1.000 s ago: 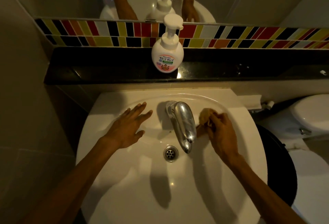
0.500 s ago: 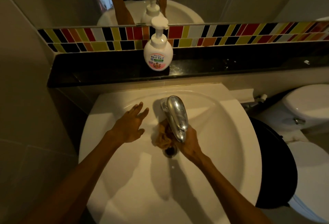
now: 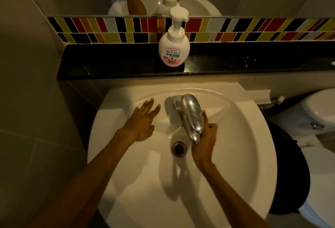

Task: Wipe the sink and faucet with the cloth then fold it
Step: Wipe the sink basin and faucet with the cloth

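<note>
- The left hand [image 3: 140, 121] is laid flat, fingers spread, left of the faucet [image 3: 191, 117]; bare sink [image 3: 145, 191] is seen nearer the viewer.
- The cloth [image 3: 204, 114] is clamped by the right hand [image 3: 204, 144] against the faucet's right side, mostly hidden.

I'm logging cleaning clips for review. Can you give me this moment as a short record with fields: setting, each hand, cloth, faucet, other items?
setting: white sink below a dark ledge and a coloured tile strip
left hand: open, fingers spread, flat on the basin left of the faucet
right hand: closed on the cloth, against the faucet's right side
cloth: mostly hidden; a small tan bit shows beside the spout
faucet: chrome, no water visibly running
drain: uncovered
other items: soap dispenser upright on the ledge; toilet at right
</note>
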